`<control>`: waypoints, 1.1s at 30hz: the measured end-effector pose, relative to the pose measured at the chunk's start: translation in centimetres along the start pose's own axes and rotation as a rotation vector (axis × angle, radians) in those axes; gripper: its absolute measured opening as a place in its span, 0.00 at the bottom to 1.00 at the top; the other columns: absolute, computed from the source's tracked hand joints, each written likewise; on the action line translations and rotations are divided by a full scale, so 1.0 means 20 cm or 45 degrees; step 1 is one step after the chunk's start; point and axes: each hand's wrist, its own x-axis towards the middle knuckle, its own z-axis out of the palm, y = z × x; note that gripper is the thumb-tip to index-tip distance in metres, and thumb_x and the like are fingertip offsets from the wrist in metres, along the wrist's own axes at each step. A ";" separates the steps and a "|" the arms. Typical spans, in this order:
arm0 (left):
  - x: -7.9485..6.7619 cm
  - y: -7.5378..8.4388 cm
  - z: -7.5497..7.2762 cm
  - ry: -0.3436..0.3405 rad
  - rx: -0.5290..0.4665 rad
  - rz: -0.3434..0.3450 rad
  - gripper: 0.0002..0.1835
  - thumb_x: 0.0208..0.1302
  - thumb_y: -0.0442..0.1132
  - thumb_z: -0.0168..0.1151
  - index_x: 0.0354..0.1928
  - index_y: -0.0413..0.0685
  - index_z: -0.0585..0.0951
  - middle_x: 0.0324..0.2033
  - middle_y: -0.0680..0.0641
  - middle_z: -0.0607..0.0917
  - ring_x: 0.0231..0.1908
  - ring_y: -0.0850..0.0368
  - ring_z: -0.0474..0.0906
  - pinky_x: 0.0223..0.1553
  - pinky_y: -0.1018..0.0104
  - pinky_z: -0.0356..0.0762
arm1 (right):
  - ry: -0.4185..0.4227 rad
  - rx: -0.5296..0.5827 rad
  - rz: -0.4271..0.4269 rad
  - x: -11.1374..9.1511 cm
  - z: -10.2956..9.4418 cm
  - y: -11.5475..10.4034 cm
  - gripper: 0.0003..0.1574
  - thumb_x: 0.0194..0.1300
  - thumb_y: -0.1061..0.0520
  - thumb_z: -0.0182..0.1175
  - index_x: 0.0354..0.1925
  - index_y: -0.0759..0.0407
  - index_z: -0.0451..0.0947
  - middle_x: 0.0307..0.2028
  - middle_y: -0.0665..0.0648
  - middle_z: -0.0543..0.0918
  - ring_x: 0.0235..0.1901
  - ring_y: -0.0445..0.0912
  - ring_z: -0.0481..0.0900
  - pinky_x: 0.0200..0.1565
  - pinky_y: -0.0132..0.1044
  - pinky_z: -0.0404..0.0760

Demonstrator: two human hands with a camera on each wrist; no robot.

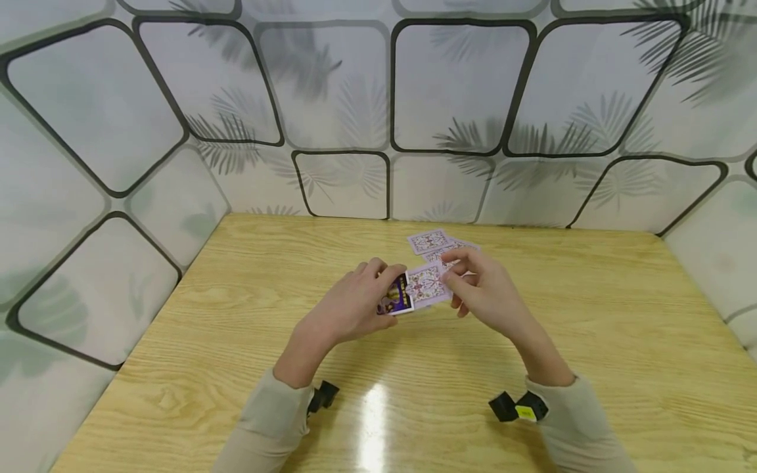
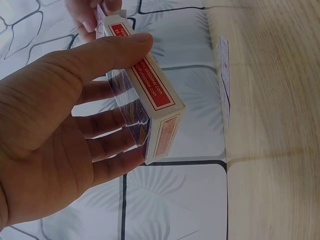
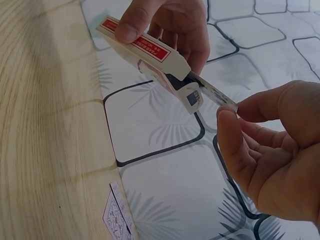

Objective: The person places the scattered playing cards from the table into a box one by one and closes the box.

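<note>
My left hand (image 1: 349, 305) holds a playing card box (image 1: 395, 299) above the table, its thumb on one narrow side and its fingers on the opposite side. White with red printed panels, the box (image 2: 155, 92) shows a clear window in the left wrist view. At its open end a flap (image 3: 193, 98) sticks out. A purple-patterned playing card (image 1: 427, 284) projects partway from that end. Thumb and fingertips of my right hand (image 1: 487, 292) pinch the outer edge of this card (image 3: 216, 92). How many cards are pinched I cannot tell.
Behind the hands, several purple-backed cards (image 1: 428, 242) lie loosely overlapping on the wooden table (image 1: 236, 341). A patterned cloth wall (image 1: 461, 85) rises along the table's back and sides. Small black cameras (image 1: 503, 407) are strapped at both wrists.
</note>
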 end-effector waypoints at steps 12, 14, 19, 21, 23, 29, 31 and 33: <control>0.00 0.00 0.00 0.010 0.012 0.019 0.42 0.55 0.47 0.76 0.70 0.49 0.66 0.52 0.43 0.75 0.45 0.53 0.74 0.47 0.59 0.77 | -0.064 -0.014 0.030 0.01 -0.01 0.02 0.14 0.68 0.62 0.61 0.51 0.66 0.75 0.27 0.61 0.81 0.20 0.51 0.78 0.21 0.42 0.81; -0.01 0.00 0.00 0.006 0.014 0.026 0.41 0.55 0.47 0.76 0.69 0.50 0.67 0.52 0.44 0.75 0.45 0.54 0.73 0.46 0.60 0.76 | -0.066 -0.034 0.030 0.01 -0.01 0.02 0.15 0.68 0.62 0.62 0.51 0.66 0.75 0.27 0.59 0.81 0.19 0.51 0.78 0.20 0.40 0.80; -0.01 0.00 0.00 -0.002 0.031 0.039 0.40 0.55 0.46 0.76 0.67 0.51 0.68 0.50 0.45 0.75 0.43 0.54 0.72 0.45 0.61 0.76 | -0.068 -0.106 0.025 0.01 0.01 0.03 0.18 0.67 0.61 0.64 0.53 0.65 0.74 0.27 0.58 0.78 0.20 0.47 0.76 0.20 0.39 0.79; -0.01 0.00 0.00 0.000 0.040 0.041 0.39 0.55 0.47 0.76 0.67 0.52 0.68 0.50 0.45 0.75 0.44 0.54 0.72 0.45 0.61 0.75 | -0.069 -0.137 0.013 0.02 0.02 0.03 0.18 0.66 0.60 0.64 0.53 0.64 0.74 0.27 0.57 0.77 0.20 0.46 0.75 0.20 0.38 0.78; -0.01 0.01 -0.01 0.001 0.045 0.044 0.39 0.55 0.47 0.76 0.67 0.52 0.68 0.50 0.46 0.75 0.44 0.54 0.72 0.45 0.60 0.76 | -0.069 -0.149 0.005 0.01 0.03 0.03 0.19 0.66 0.60 0.65 0.53 0.62 0.74 0.28 0.56 0.76 0.19 0.46 0.74 0.20 0.36 0.76; -0.01 0.02 -0.01 -0.006 0.063 0.046 0.39 0.55 0.48 0.75 0.67 0.52 0.68 0.51 0.46 0.75 0.44 0.54 0.72 0.44 0.60 0.76 | -0.027 -0.202 -0.005 0.01 0.05 0.02 0.20 0.64 0.60 0.66 0.53 0.60 0.73 0.34 0.57 0.74 0.21 0.46 0.72 0.21 0.34 0.72; -0.01 0.02 -0.01 -0.003 0.066 0.049 0.40 0.55 0.49 0.75 0.67 0.52 0.68 0.51 0.46 0.75 0.44 0.54 0.73 0.44 0.60 0.76 | -0.009 -0.233 -0.007 0.01 0.06 0.02 0.21 0.63 0.59 0.67 0.53 0.60 0.74 0.36 0.58 0.74 0.23 0.46 0.72 0.23 0.34 0.72; -0.01 0.03 -0.01 0.003 0.068 0.054 0.40 0.55 0.48 0.76 0.67 0.51 0.68 0.51 0.45 0.75 0.44 0.53 0.73 0.44 0.60 0.77 | 0.004 -0.255 -0.014 0.01 0.07 0.02 0.22 0.63 0.59 0.68 0.53 0.61 0.74 0.38 0.59 0.74 0.25 0.47 0.72 0.24 0.34 0.73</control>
